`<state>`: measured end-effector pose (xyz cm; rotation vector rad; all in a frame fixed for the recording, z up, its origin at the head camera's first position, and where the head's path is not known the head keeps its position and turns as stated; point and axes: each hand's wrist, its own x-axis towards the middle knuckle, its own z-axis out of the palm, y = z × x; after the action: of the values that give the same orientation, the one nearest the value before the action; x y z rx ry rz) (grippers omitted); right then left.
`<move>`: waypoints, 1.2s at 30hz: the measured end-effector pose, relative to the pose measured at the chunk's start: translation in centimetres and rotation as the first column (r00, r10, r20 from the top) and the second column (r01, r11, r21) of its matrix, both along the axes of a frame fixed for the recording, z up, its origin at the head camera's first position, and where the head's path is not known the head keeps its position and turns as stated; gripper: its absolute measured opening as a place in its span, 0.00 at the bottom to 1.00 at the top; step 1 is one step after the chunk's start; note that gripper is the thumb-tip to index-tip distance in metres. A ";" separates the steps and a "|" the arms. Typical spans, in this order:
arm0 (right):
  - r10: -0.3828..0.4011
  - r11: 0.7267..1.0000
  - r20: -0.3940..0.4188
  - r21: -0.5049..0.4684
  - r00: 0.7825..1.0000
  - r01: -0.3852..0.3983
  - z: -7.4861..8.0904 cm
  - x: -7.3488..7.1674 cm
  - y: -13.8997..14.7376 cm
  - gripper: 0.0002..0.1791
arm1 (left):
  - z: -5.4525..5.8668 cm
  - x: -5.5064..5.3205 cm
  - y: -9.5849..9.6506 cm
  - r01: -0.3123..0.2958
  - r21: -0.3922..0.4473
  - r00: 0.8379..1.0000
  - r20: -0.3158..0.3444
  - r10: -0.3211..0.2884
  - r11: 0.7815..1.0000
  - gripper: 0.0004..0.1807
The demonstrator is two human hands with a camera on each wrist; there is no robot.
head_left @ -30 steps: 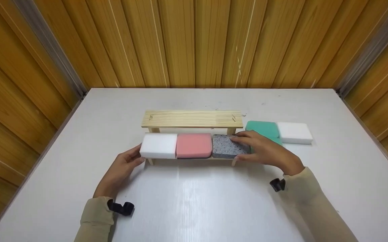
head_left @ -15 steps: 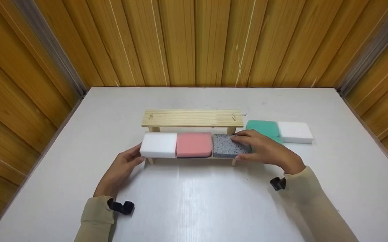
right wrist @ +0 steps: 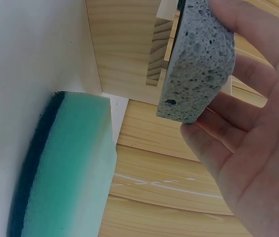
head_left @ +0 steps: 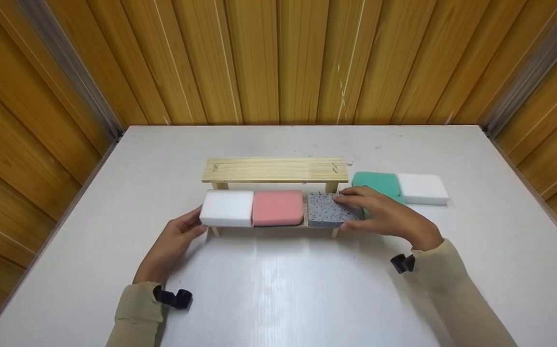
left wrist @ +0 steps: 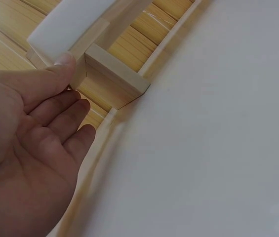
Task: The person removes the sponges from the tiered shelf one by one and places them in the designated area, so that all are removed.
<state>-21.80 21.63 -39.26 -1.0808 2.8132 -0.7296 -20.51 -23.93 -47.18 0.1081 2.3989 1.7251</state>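
My right hand [head_left: 384, 212] grips a grey speckled sponge [head_left: 325, 210], thumb on its near side and fingers at its far side. The sponge sits at the right end of the front tier of a wooden stand [head_left: 274, 169]; its right part is covered by the hand. Left of it, across a narrow gap, lies a pink sponge [head_left: 278, 207] with a dark underside. A white sponge [head_left: 227, 207] adjoins the pink one at the left end. My left hand [head_left: 174, 243] holds that end of the stand, its thumb [left wrist: 62, 61] against the wood just under the white sponge.
On the table [head_left: 278, 289] to the right lie green sponges [head_left: 377, 183], partly behind my right hand, and another white sponge [head_left: 423, 189]. The stand's raised rear tier bears nothing. Wood-patterned walls [head_left: 278, 62] enclose the table's back and sides.
My right hand has shifted slightly right with the grey sponge, opening a narrow gap beside the pink one. The left hand has stayed in place on the stand.
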 end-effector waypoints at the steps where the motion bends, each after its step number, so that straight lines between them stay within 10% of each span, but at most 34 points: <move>1: -0.002 1.000 0.006 -0.001 1.000 0.002 0.0 0.0 0.0 0.33 | 0.0 0.0 0.0 0.001 0.002 1.000 -0.005 -0.001 1.000 0.31; 36: -0.041 0.999 -0.005 -0.034 0.999 0.041 0.7 0.8 2.7 0.33 | 0.0 0.1 -0.3 0.027 0.010 1.000 -0.014 -0.027 1.000 0.32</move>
<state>-20.96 24.36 -38.51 -1.0349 2.8455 -0.7813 -20.46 -24.25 -47.22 0.1538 2.3875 1.7302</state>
